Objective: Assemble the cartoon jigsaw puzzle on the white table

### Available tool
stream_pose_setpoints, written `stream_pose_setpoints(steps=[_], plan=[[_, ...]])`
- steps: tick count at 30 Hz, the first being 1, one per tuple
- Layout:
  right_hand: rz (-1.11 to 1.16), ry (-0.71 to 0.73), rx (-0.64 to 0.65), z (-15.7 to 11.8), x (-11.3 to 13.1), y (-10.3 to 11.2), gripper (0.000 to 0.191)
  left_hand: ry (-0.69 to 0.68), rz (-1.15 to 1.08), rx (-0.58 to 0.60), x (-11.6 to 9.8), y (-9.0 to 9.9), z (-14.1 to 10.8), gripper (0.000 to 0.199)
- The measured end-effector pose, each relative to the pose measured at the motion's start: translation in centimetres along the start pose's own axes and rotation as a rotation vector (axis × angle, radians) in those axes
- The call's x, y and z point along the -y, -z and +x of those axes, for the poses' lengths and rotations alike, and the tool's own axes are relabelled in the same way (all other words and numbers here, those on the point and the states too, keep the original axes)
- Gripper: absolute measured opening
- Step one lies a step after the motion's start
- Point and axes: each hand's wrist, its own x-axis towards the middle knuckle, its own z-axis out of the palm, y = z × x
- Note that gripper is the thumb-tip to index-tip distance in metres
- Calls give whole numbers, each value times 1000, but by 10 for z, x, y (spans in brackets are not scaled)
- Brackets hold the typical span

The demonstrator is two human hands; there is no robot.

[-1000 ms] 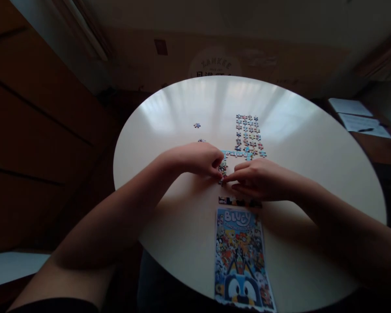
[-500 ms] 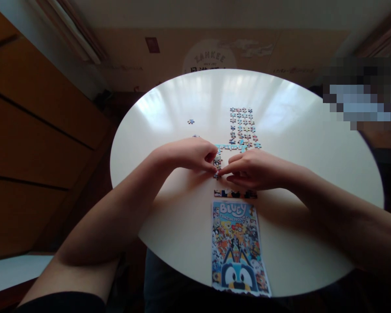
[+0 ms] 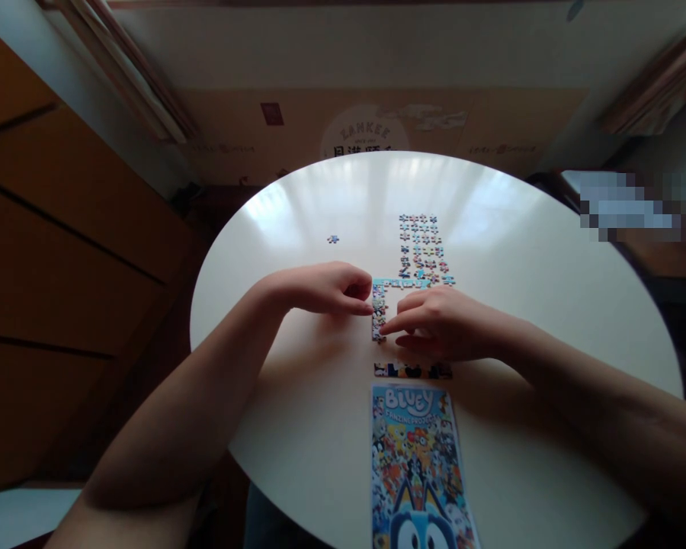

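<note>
Taking the joined column of puzzle pieces (image 3: pixel 379 316) as the centre of your clock face, your left hand (image 3: pixel 343 288) lies at 10 o'clock, its thumb and curled forefinger tips at the column's outer edge; that grip is narrow, and you cannot tell from this view whether a piece is pinched in it. Your right hand (image 3: pixel 434 320) is at 3 o'clock, its forefinger reaching onto the column's lower end, thumb held apart, so this grip stands fairly wide with nothing visible in it. From the column's 12 o'clock end, the pale blue top row (image 3: pixel 403 283) runs off toward 2, making an L-shaped corner. The loose pieces (image 3: pixel 423 248) sit at 1 o'clock, laid out in rough columns and mostly apart, while a single piece (image 3: pixel 333 239) lies by itself near 11. At 5 o'clock you have a dark assembled strip (image 3: pixel 412 371), separated from the column by bare counter (image 3: pixel 560 320). Just beyond it, between 5 and 6, lies the printed "Bluey" picture sheet (image 3: pixel 417 457), its lower end cut off by your view.
</note>
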Motion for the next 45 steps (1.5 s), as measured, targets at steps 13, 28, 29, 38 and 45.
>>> stream_pose_setpoints(steps=[13,28,29,38,45], plan=[[-103,-173,-557,-11,-17,22,14,87,-354,-1168,44,16,0,20],[-22,-401,-852,-20,-37,18,12,496,-45,-827,69,15,-2,19],[-27,-374,-830,-20,-36,18,12,475,-39,-777,67,16,-4,20],[-75,-182,-708,-16,-26,18,16,281,72,-573,58,11,-7,25],[-74,-179,-711,-16,-27,16,16,210,147,-549,57,9,-1,22]])
